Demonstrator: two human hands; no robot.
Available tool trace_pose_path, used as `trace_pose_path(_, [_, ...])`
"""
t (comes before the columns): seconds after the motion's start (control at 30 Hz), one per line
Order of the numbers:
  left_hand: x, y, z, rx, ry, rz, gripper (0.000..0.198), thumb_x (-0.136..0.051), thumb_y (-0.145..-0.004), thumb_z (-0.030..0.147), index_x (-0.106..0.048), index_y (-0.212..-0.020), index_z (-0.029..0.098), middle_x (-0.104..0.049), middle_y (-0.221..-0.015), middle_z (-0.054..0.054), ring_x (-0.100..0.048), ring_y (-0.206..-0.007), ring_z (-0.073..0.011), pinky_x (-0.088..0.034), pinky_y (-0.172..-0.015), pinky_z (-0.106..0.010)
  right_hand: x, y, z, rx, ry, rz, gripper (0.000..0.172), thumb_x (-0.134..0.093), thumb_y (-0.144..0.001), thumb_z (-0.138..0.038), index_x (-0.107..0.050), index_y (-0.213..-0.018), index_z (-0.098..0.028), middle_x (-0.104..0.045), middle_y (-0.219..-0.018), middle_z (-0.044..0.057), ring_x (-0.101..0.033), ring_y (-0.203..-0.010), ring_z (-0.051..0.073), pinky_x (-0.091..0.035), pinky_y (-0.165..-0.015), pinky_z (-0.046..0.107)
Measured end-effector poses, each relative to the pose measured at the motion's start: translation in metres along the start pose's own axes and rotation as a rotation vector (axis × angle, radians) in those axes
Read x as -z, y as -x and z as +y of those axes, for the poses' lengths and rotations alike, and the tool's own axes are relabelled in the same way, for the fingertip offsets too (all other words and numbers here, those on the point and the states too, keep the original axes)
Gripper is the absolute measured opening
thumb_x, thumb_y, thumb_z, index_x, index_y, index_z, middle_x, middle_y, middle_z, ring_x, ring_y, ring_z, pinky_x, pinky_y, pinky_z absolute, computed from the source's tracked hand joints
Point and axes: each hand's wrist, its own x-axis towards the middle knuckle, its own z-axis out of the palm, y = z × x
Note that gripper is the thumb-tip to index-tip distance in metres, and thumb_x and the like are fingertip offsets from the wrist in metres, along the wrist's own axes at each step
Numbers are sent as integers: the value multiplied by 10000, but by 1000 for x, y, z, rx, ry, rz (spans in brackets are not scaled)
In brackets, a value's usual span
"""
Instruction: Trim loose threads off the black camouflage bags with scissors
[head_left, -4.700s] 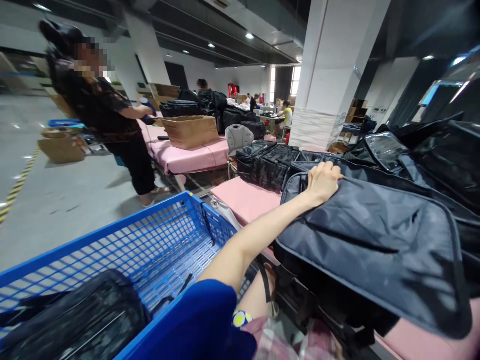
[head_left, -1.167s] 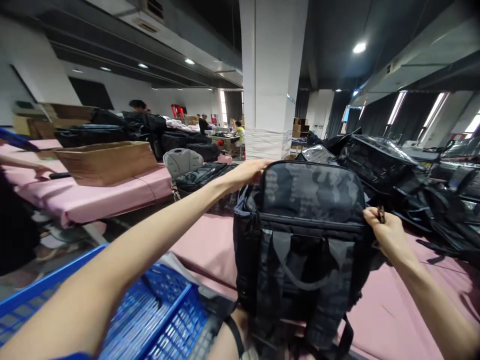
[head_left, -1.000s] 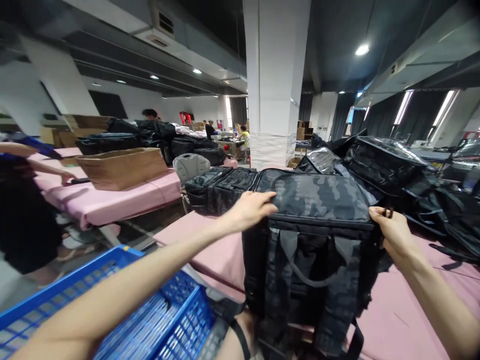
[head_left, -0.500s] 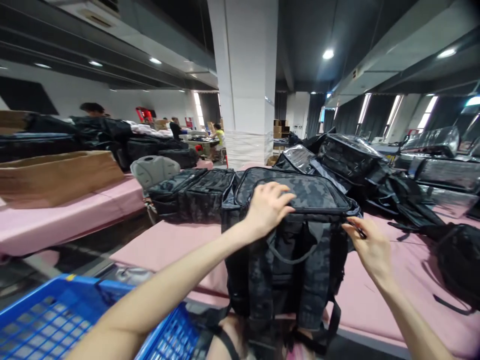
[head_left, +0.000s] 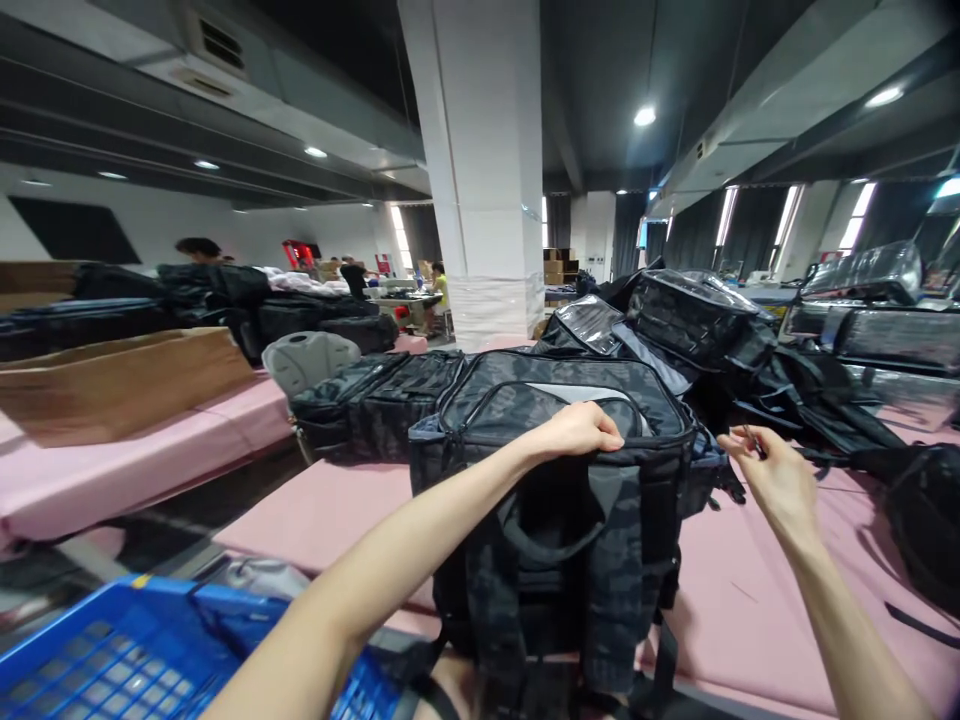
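A dark camouflage backpack (head_left: 555, 520) stands upright at the near edge of the pink table (head_left: 330, 505). Its top flap is partly lifted, and a pale lining shows in the gap. My left hand (head_left: 576, 432) is closed on the front edge of that flap. My right hand (head_left: 772, 475) hovers at the bag's upper right corner, pinching a small dark thing that I cannot make out, perhaps a zipper pull.
More black bags, some in clear plastic (head_left: 697, 320), are piled behind and to the right. A blue crate (head_left: 112, 660) is at the lower left. A cardboard box (head_left: 112, 385) lies on another pink table at left. A white pillar (head_left: 480, 170) stands behind. People work far off.
The backpack went from lying flat to standing upright at the table edge. Its top flap has come open. My right hand has moved a little away to the right, and my left now grips the flap's edge.
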Motion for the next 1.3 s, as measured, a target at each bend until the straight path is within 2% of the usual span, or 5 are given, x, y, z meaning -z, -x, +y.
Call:
trace_pose_path(0.57, [-1, -11, -3, 177, 457, -117, 127, -639, -600, 234, -633, -595, 107, -550, -536, 14, -459, -489, -85, -344, -518, -211, -10, 67, -47, 757, 39, 336, 136, -603, -855, -247, -633, -950, -154, -684, -820, 29, -572, -701, 139, -415, -682, 247])
trace_pose_path(0.87, [1, -9, 0, 119, 315, -101, 147, -607, -719, 229, -641, -663, 98, -559, -608, 10, -495, -569, -96, -383, -572, -208, -15, 68, -41, 640, -120, 267, 204, -597, -856, -330, -661, -951, -161, -678, -834, 46, -583, -705, 148, -430, -660, 259])
trace_pose_path(1.0, [3, 22, 6, -76, -104, 232, 213, -524, -848, 287, -687, -885, 155, -641, -851, -29, -569, -833, -156, -425, -769, -256, -6, 72, -40, 331, -297, 166, 297, -578, -837, -438, -684, -903, -169, -678, -833, 58, -591, -720, 178, -435, -670, 292])
trace_pose_path(1.1, [-20, 71, 10, -152, -331, 558, 284, -504, -882, 394, -645, -985, 171, -631, -1017, -80, -552, -986, -205, -410, -897, -346, 4, 88, -30, -10, -439, 104, 380, -619, -770, -505, -681, -953, -177, -677, -891, 63, -599, -754, 199, -451, -689, 315])
trace_pose_path(1.3, [-87, 123, 2, -29, -117, 380, 299, -609, -814, 303, -589, -1092, 195, -646, -1006, -76, -613, -839, -205, -448, -789, -318, -3, 150, -35, -92, -565, -81, 443, -677, -672, -545, -665, -900, -165, -676, -869, 64, -592, -696, 182, -478, -642, 305])
